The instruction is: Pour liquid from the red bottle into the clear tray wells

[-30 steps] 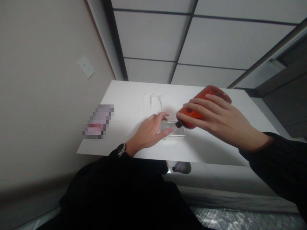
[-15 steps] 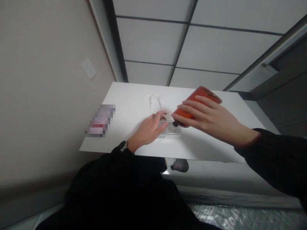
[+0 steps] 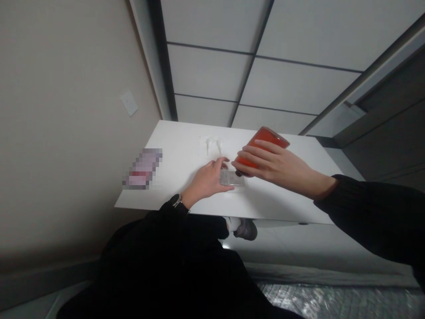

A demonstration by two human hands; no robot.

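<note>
My right hand is wrapped around a translucent orange-red bottle. The bottle is tilted, its dark neck pointing down and left over a small clear box. The neck tip overlaps the box's right part; whether it touches cannot be made out, nor can any liquid leaving it. With thumb at the front edge and fingers at the back, my left hand grips the left end of the box, which lies on the white table. A watch sits on my left wrist.
Two small white items lie behind the box. A pixelated pinkish-purple object rests at the table's left end. The wall with an outlet stands left, and panelled doors rise behind. A dark shoe shows below the front edge.
My left hand has dropped its thumb to the box's front edge and now clasps the box's end. The bottle and right hand have shifted slightly left. The whole view has tilted a little.
</note>
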